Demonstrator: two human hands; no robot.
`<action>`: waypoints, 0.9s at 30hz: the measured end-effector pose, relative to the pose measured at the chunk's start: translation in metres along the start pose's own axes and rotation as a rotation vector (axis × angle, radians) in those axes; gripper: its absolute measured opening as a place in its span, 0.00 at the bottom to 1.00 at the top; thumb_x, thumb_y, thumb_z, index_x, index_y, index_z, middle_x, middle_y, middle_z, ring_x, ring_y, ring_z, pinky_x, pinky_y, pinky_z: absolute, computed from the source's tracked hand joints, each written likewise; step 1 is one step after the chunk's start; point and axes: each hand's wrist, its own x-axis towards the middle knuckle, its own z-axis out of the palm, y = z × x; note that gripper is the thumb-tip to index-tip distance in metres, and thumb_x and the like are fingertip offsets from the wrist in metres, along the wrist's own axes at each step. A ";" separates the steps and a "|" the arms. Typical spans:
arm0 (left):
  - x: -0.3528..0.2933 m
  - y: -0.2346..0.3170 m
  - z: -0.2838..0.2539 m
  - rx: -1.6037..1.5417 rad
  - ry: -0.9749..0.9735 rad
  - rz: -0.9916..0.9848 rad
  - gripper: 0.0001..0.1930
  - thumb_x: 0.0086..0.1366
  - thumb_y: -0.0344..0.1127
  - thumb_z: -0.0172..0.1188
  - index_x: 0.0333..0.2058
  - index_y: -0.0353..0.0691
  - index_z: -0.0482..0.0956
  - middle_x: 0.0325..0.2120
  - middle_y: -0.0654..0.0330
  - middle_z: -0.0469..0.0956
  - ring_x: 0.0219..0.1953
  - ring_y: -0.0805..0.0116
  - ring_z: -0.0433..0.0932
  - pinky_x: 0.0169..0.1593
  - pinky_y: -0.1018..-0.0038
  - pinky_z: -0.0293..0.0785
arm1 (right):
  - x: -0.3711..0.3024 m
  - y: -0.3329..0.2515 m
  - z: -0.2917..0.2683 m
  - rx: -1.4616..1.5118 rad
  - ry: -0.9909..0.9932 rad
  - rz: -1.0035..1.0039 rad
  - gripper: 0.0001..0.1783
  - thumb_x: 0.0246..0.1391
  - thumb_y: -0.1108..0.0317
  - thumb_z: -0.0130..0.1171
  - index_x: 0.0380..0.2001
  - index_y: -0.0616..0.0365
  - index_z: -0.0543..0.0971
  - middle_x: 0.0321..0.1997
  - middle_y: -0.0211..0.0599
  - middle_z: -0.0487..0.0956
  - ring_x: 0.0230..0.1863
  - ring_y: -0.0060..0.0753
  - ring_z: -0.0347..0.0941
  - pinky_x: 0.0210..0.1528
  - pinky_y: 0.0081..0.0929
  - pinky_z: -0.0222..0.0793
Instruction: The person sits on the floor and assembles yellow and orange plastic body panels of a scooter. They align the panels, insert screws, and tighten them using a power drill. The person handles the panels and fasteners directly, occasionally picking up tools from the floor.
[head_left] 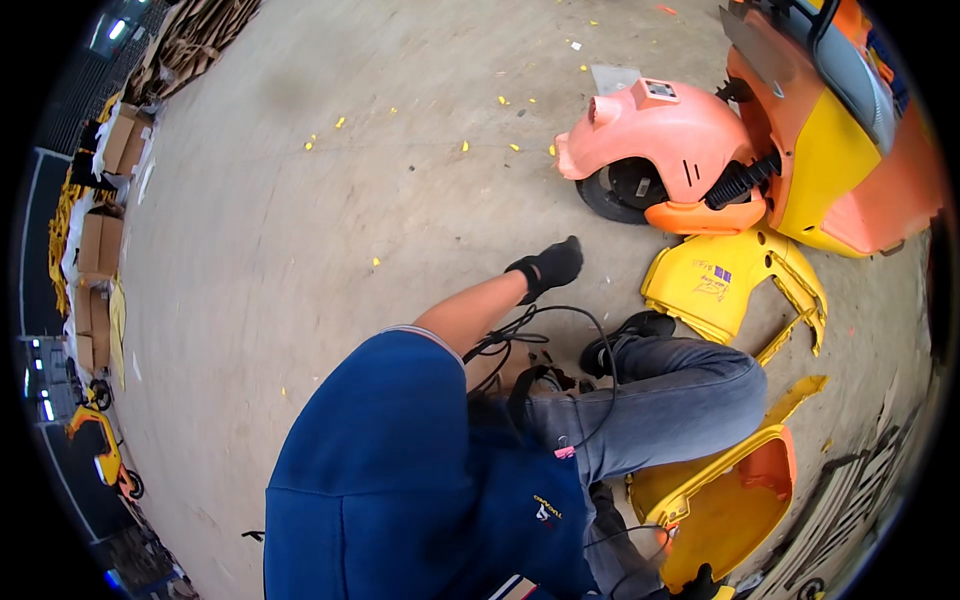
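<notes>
Floor, yellow shell at right grip

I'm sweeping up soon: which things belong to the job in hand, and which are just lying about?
Likely the job:
yellow shell, at the right hand
black cable, near the left hand
yellow panel by the scooter

Apparently just lying about:
yellow scraps
cardboard boxes

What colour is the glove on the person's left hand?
Black; the left glove shows best in the head view.
</notes>
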 end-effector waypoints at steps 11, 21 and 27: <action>0.099 0.074 -0.057 -0.582 0.424 -0.416 0.07 0.60 0.32 0.52 0.31 0.34 0.71 0.25 0.44 0.75 0.30 0.41 0.75 0.35 0.52 0.70 | -0.006 -0.008 -0.021 0.064 -0.052 0.160 0.31 0.47 0.49 0.68 0.42 0.63 0.71 0.21 0.39 0.67 0.21 0.36 0.60 0.20 0.36 0.60; 0.136 0.105 -0.167 -1.613 0.274 -0.294 0.13 0.63 0.24 0.50 0.47 0.33 0.69 0.39 0.56 0.74 0.42 0.67 0.75 0.47 0.73 0.74 | 0.001 0.017 -0.005 0.312 -0.097 -0.004 0.28 0.52 0.65 0.57 0.56 0.63 0.68 0.45 0.43 0.75 0.39 0.36 0.72 0.35 0.31 0.68; 0.137 0.099 -0.232 -2.930 0.043 -0.213 0.41 0.67 0.58 0.47 0.62 0.23 0.53 0.62 0.40 0.57 0.66 0.51 0.56 0.69 0.57 0.49 | -0.041 -0.048 0.001 0.314 0.025 -0.004 0.25 0.46 0.68 0.56 0.49 0.70 0.71 0.38 0.41 0.78 0.29 0.31 0.72 0.28 0.25 0.68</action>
